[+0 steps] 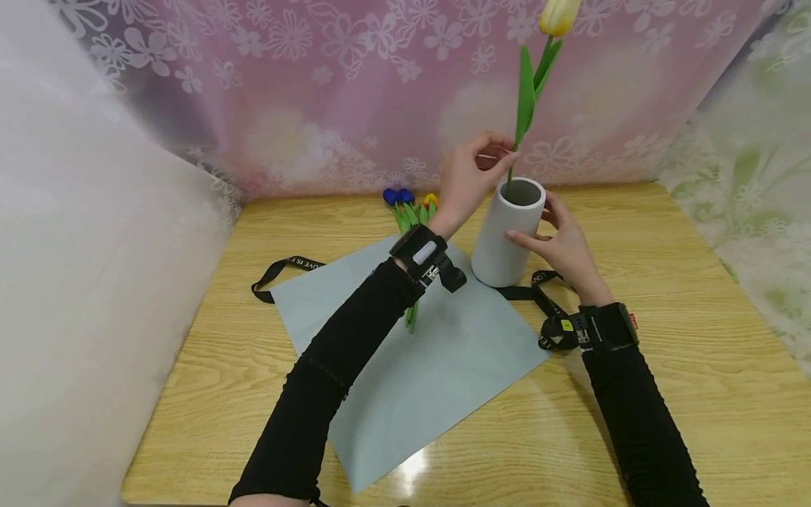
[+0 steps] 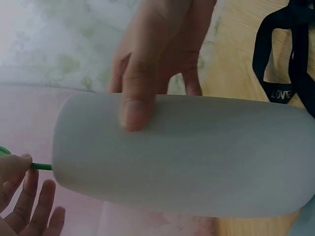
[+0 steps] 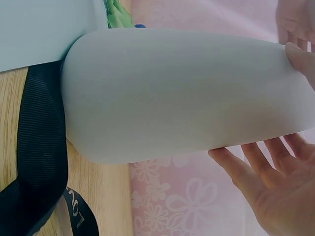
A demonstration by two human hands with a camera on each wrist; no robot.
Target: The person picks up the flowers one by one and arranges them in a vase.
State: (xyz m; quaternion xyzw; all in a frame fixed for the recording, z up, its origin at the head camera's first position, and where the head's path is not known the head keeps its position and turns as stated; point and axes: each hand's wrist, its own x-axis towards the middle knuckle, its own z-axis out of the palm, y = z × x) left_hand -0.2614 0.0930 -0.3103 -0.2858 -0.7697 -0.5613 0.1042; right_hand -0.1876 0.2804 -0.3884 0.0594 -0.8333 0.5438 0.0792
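Left hand [image 1: 472, 176] pinches the stem of a yellow tulip [image 1: 526, 91] between thumb and fingers; bloom and leaves rise above that hand, and the stem runs below it into the mouth of a white vase [image 1: 505, 239]. Right hand [image 1: 564, 243] holds the vase near its upper part, thumb on the near side, fingers spread along the side away from the left hand. The stem's lower end is hidden inside the vase; the bloom is cut off at the top of the head view. Beyond the left wrist lies a bunch of flowers [image 1: 410, 211], blue and yellow-red, partly covered by that arm. Below both hands, grey-blue paper [image 1: 443, 373] and black lettered ribbon [image 1: 519, 293] lie on a wood-grain table [image 1: 241, 366]; ribbon wording only partly legible. Pink floral cloth [image 1: 304, 91] hangs behind the hands; pale green-patterned cloth [image 1: 747, 162] hangs to the right hand's right.
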